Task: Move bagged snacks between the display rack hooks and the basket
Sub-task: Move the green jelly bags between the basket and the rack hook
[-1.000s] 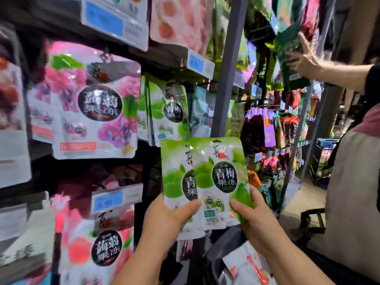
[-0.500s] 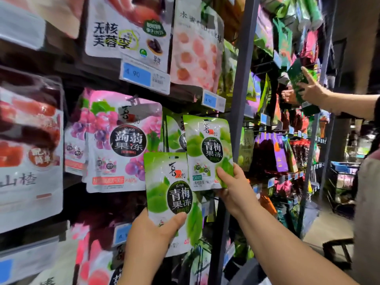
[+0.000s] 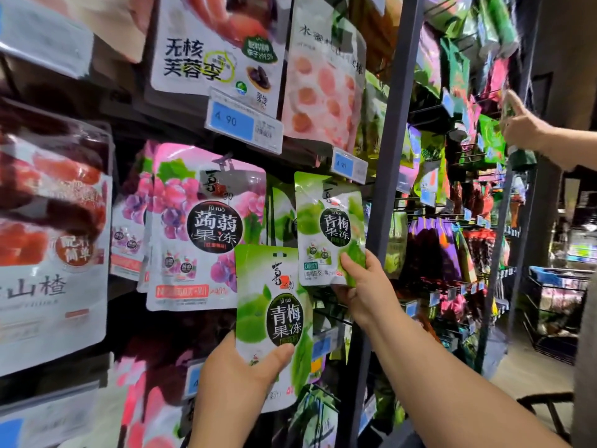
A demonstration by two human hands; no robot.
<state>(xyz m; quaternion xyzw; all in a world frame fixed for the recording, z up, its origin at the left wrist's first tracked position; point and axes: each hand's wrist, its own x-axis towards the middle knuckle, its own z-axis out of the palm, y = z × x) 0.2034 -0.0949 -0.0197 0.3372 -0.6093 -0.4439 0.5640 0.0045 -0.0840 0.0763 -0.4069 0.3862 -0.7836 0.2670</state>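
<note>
The rack point(image 3: 392, 156) fills the view. The upper bag point(image 3: 326, 227) stands upright at the hook row, just above the right grip point(image 3: 365, 292), which pinches its lower corner; the hook itself is hidden. The lower bag point(image 3: 274, 312), also upright, sits in the left grip point(image 3: 239, 373), thumb across its front, farther from the hooks.

Display rack point(image 3: 392, 156), dark metal upright. Hung: pink grape-jelly bag point(image 3: 206, 227), green plum-jelly bags point(image 3: 281, 218), white prune bag point(image 3: 213, 50). Blue price tags point(image 3: 242, 124).
</note>
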